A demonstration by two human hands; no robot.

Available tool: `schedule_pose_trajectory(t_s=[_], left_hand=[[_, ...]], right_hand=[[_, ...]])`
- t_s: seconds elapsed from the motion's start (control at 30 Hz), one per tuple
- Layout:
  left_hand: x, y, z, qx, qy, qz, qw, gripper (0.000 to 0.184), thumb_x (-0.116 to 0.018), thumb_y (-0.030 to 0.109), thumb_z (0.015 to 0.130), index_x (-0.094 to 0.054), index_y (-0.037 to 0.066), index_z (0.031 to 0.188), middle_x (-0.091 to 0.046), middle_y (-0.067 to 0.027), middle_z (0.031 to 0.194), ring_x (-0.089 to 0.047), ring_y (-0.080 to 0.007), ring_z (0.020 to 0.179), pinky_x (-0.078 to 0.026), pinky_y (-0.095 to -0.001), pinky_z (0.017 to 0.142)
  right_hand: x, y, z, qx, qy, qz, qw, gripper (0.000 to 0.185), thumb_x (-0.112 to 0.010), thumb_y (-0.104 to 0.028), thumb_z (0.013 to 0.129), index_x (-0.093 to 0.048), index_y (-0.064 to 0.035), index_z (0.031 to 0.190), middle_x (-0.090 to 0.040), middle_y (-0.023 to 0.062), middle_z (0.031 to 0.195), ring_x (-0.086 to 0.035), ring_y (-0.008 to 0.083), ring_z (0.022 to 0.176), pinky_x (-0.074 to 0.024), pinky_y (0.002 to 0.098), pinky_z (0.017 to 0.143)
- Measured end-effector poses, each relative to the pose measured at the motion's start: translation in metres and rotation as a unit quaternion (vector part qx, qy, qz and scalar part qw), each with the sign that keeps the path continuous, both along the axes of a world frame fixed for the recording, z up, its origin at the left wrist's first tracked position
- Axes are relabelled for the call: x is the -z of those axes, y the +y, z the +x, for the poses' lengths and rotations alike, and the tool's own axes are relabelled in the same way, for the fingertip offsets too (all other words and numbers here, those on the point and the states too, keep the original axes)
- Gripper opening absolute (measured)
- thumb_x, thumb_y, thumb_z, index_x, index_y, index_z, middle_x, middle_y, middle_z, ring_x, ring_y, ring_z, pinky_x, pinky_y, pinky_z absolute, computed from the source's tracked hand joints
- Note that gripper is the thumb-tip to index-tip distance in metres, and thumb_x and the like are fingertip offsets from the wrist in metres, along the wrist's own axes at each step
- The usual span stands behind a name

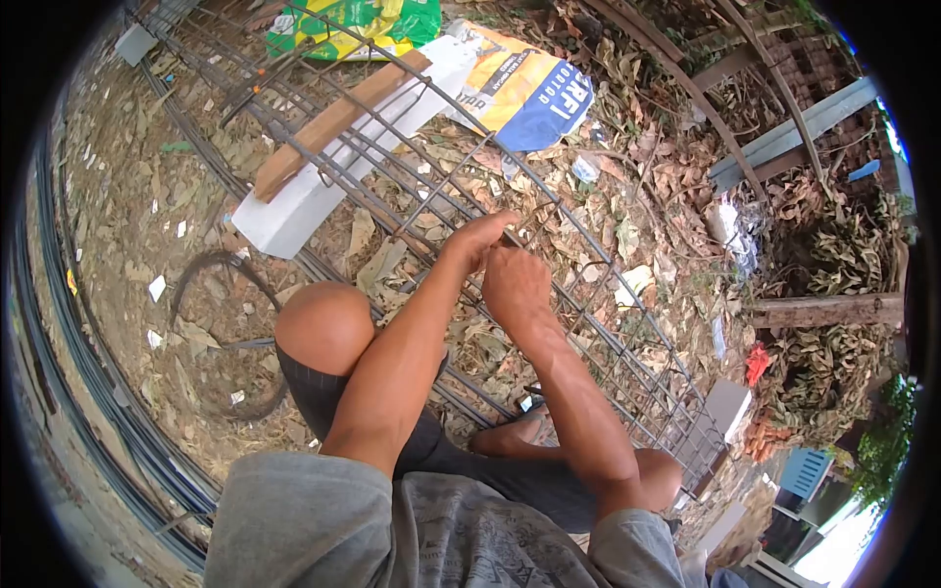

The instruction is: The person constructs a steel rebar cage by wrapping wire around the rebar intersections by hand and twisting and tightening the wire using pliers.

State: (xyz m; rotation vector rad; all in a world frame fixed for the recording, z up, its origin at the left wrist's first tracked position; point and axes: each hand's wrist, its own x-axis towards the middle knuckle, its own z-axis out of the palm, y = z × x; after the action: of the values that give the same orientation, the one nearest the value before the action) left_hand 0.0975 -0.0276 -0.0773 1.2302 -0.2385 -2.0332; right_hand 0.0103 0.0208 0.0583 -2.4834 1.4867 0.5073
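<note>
A long cage of steel reinforcing bars (pixel 438 193) with wire-like cross stirrups runs diagonally in front of my knees. My left hand (pixel 478 241) is closed at the middle of the cage, wrapped around one of its bars, thumb stretched forward. Right beside it, my right hand (pixel 519 285) makes a fist, knuckles up, almost touching the left. What sits inside the right fist is hidden; a small dark end shows between the hands. Under the cage's far part lies a pale block (pixel 284 218) with a wooden plank (pixel 338 127) on it.
Another grey block (pixel 725 410) supports the cage's near right end. Bundled long bars (pixel 93 358) line the left, near a coil of dark wire (pixel 174 312). A yellow-and-blue mortar bag (pixel 534 90) and a green-and-yellow bag (pixel 358 24) lie beyond. Dry leaves and timber (pixel 828 311) are at right.
</note>
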Motion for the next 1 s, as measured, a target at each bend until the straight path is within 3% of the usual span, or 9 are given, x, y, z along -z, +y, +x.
schedule_pose_trajectory(t_s=[0.2,0.37,0.47,0.57,0.67,0.77,0.87,0.97,1.0], left_hand=[[0.014,-0.002,0.001,0.062,-0.028,-0.048,0.997,0.032,-0.075,0.041,0.086,-0.072,0.009,0.092,-0.070,-0.0056,0.085,-0.064,-0.0174,0.071,-0.050,-0.0341,0.066],[-0.033,0.010,0.010,0.083,-0.114,-0.059,0.988,0.029,-0.083,0.031,0.082,-0.075,0.005,0.091,-0.071,-0.0060,0.087,-0.064,-0.0176,0.074,-0.050,-0.0345,0.067],[-0.030,0.012,0.009,0.060,-0.078,-0.052,0.994,0.028,-0.087,0.025,0.079,-0.076,0.003,0.094,-0.072,-0.0060,0.088,-0.064,-0.0170,0.075,-0.050,-0.0347,0.069],[-0.027,0.011,0.004,0.037,-0.105,-0.056,0.992,0.025,-0.088,0.023,0.077,-0.077,0.004,0.088,-0.071,-0.0052,0.081,-0.064,-0.0178,0.069,-0.050,-0.0369,0.065],[-0.038,0.015,0.008,0.042,-0.182,-0.096,0.978,0.030,-0.090,0.030,0.075,-0.078,0.003,0.081,-0.072,-0.0087,0.074,-0.064,-0.0191,0.064,-0.050,-0.0384,0.061],[-0.052,0.018,0.011,0.100,-0.444,-0.140,0.879,0.044,-0.090,0.043,0.071,-0.077,0.001,0.074,-0.072,-0.0141,0.071,-0.066,-0.0216,0.061,-0.051,-0.0389,0.059],[-0.037,0.013,0.011,0.128,-0.479,-0.135,0.858,0.057,-0.089,0.054,0.067,-0.076,-0.001,0.072,-0.073,-0.0188,0.076,-0.069,-0.0236,0.065,-0.053,-0.0374,0.063],[-0.018,0.012,0.007,0.088,-0.346,-0.133,0.925,0.059,-0.088,0.055,0.066,-0.075,-0.002,0.072,-0.074,-0.0175,0.076,-0.068,-0.0243,0.064,-0.052,-0.0380,0.062],[0.006,0.004,0.005,0.093,-0.373,-0.138,0.913,0.056,-0.089,0.052,0.068,-0.075,-0.003,0.073,-0.074,-0.0160,0.075,-0.066,-0.0224,0.061,-0.051,-0.0380,0.061]], right_hand=[[0.017,0.007,0.002,0.073,-0.007,0.024,0.997,0.020,-0.063,-0.011,0.089,-0.076,-0.0032,0.102,-0.076,0.0208,0.098,-0.076,0.0357,0.092,-0.0610,0.0460,0.079],[0.020,0.001,0.000,0.090,-0.005,0.093,0.992,0.028,-0.062,-0.016,0.090,-0.075,-0.0014,0.110,-0.075,0.0217,0.109,-0.073,0.0364,0.105,-0.0583,0.0465,0.090],[0.019,0.006,0.001,0.114,0.024,0.127,0.985,0.033,-0.060,-0.020,0.092,-0.073,0.0017,0.114,-0.074,0.0224,0.114,-0.072,0.0362,0.110,-0.0568,0.0466,0.093],[0.032,0.011,-0.002,0.134,-0.006,0.074,0.988,0.029,-0.059,-0.018,0.093,-0.074,0.0013,0.107,-0.076,0.0221,0.104,-0.075,0.0354,0.100,-0.0599,0.0443,0.085],[0.032,0.012,-0.004,0.125,-0.004,0.077,0.989,0.031,-0.058,-0.019,0.094,-0.073,0.0042,0.109,-0.076,0.0230,0.104,-0.075,0.0356,0.100,-0.0599,0.0445,0.084],[0.034,0.013,-0.003,0.119,0.000,0.066,0.991,0.032,-0.058,-0.020,0.094,-0.073,0.0045,0.108,-0.075,0.0228,0.105,-0.075,0.0360,0.100,-0.0600,0.0446,0.084],[0.031,0.011,-0.003,0.131,-0.004,0.099,0.986,0.041,-0.056,-0.025,0.094,-0.069,0.0072,0.116,-0.074,0.0251,0.106,-0.073,0.0387,0.102,-0.0583,0.0476,0.087],[0.026,0.013,-0.007,0.114,-0.028,0.092,0.989,0.041,-0.056,-0.025,0.093,-0.069,0.0062,0.116,-0.074,0.0265,0.101,-0.074,0.0397,0.099,-0.0582,0.0483,0.086],[0.026,0.013,-0.008,0.115,-0.026,0.089,0.989,0.039,-0.056,-0.026,0.094,-0.071,0.0035,0.115,-0.074,0.0270,0.100,-0.074,0.0406,0.098,-0.0581,0.0493,0.085]])
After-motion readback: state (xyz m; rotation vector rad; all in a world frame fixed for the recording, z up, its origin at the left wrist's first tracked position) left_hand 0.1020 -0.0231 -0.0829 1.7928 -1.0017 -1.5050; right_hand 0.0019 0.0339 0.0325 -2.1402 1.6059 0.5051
